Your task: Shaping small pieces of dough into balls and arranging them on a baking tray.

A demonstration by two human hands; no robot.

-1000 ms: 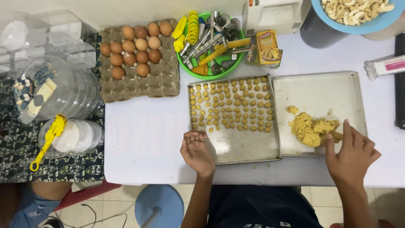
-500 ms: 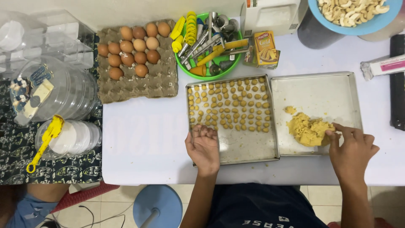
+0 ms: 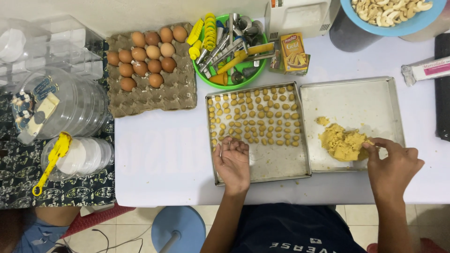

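Fingers of the right hand (image 3: 391, 164) pinch the edge of the dough lump (image 3: 343, 143) in the right tray (image 3: 370, 100); soft and crumbly, it probably tears best in small bits. Left hand (image 3: 233, 161) rests curled, empty, on the left tray (image 3: 276, 166) below rows of small dough balls (image 3: 255, 117).

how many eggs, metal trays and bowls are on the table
eggs: 15
metal trays: 2
bowls: 2 (one green, one blue)
total: 19
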